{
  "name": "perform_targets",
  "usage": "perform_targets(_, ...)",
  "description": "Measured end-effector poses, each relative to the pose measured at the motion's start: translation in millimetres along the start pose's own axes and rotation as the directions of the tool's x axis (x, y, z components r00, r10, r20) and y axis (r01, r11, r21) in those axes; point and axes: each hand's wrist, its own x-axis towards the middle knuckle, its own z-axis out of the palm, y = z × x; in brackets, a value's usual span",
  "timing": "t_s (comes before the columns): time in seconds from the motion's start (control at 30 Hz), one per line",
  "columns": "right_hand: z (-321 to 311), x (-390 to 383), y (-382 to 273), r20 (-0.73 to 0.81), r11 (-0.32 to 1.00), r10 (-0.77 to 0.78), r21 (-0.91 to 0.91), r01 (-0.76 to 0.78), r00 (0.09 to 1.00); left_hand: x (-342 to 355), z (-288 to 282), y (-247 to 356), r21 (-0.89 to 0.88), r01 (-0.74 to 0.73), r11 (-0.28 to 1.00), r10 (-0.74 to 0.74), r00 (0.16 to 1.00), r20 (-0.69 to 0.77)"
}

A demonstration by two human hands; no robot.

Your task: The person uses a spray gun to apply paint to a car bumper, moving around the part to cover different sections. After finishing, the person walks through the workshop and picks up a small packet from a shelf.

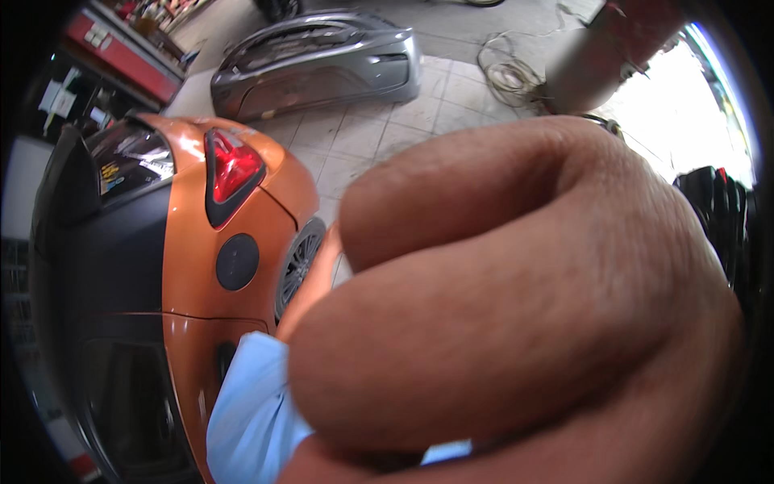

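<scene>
Filling the middle and right of the head view, a hand (516, 298) is held very close to the lens, so close that it is blurred and only the bent fingers (484, 194) show as two thick folds, one above the other. The fingers are curled inward in a clench; nothing can be seen between them, and whether they enclose anything cannot be told, since the palm side is hidden. A light blue sleeve (250, 411) lies just below and to the left of the clenched fingers, with a strip of bare forearm (313, 278) rising from it to the hand, which suggests that this is the left hand; the right hand does not appear. Left of the hand, and well behind it, stands the rear corner of an orange car (189, 242) with black panels. On that car, a red tail light (232, 165) sits up and to the left of the fingers, a round black fuel flap (237, 261) lies below the light, and a wheel (300, 262) shows just beside the forearm. Above the hand, far off on the tiled floor (371, 133), rests a detached grey bumper (318, 64), and to its right a loose coil of cable (508, 73) lies beside a blurred red cylinder (613, 48).
</scene>
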Motion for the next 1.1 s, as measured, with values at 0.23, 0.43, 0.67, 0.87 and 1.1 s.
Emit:
perform_targets(0.23, -112.8, -21.7, 170.6, -0.004, 0.966, 0.012, 0.259, -0.011, 1.0, 117.5, -19.1, 70.6, -0.18, -0.142, 0.973, 0.122, 0.985, -0.121)
perform_targets(0.43, -138.9, -72.3, 357.1, 0.207, 0.793, 0.561, 0.144, -0.592, 0.802, 27.3, 16.5, -59.7, 0.304, 0.568, 0.765, -0.599, 0.801, 0.01)
perform_targets(0.67, -133.7, -115.4, 589.5, 0.654, 0.575, 0.674, -0.171, -0.8, 0.343, 23.8, 34.9, -65.6, -0.204, 0.862, 0.465, -0.809, 0.507, 0.297)
perform_targets(0.87, -127.1, -270.8, 765.9, 0.373, 0.318, 0.927, -0.745, -0.586, 0.03, 189.8, -55.0, -72.5, -0.458, 0.609, 0.648, -0.687, 0.727, -0.004)
perform_targets(1.1, -123.3, -377.7, 782.0, 0.36, -0.544, 0.616, -0.448, -0.709, -0.7, 367.8, -271.7, -62.9, -0.363, 0.446, 0.818, -0.542, 0.809, -0.227)
